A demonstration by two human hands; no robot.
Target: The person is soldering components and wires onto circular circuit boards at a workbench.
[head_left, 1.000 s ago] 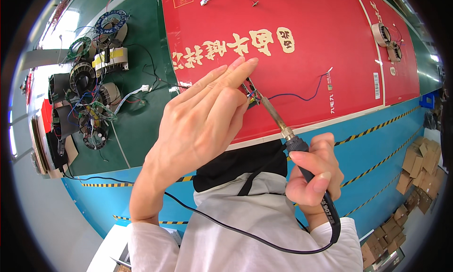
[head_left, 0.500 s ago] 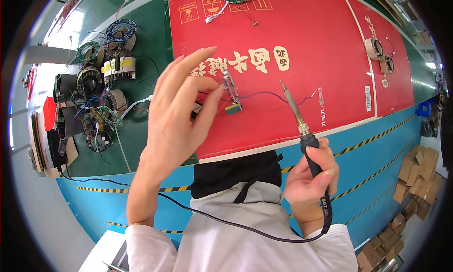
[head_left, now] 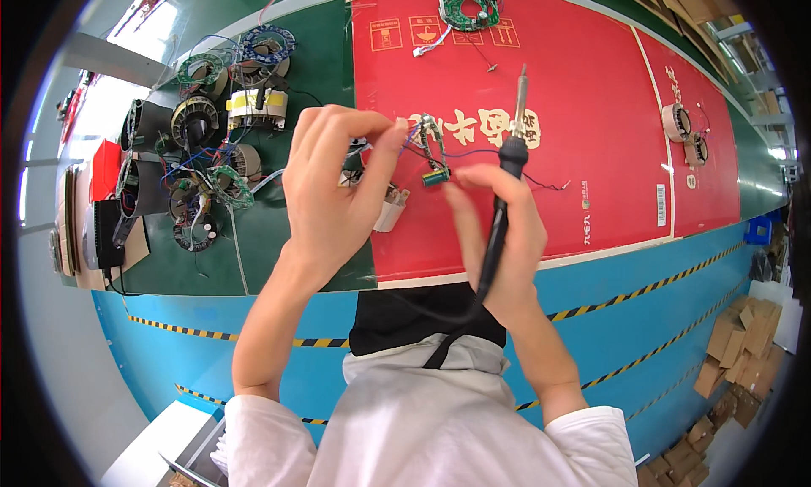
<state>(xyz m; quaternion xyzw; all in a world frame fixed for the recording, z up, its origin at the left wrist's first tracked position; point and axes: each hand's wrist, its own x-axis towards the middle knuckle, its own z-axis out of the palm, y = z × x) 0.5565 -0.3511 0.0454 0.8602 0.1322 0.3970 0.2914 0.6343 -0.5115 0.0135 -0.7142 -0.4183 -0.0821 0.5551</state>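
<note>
My left hand (head_left: 334,179) pinches a small wired circuit part with a cylindrical capacitor (head_left: 433,153) above the red cardboard sheet (head_left: 591,107) on the desk. My right hand (head_left: 498,225) has its grip clenched on the black-handled soldering iron (head_left: 509,141), tip up – its fingers steady the part too. Risk, imo: hot barrel sits v. close to fingertips and thin wires – one slip burns skin or melts insulation.

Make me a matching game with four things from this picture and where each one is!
Things:
1. soldering iron
2. small wired part
3. round green circuit board
4. cardboard boxes

Places:
A. on the floor at the lower right
B. at the far edge of the red sheet
C. in the right hand, tip pointing up and away
D. held up between the fingertips of the left hand and the right hand

Pairs: 1-C, 2-D, 3-B, 4-A
</note>
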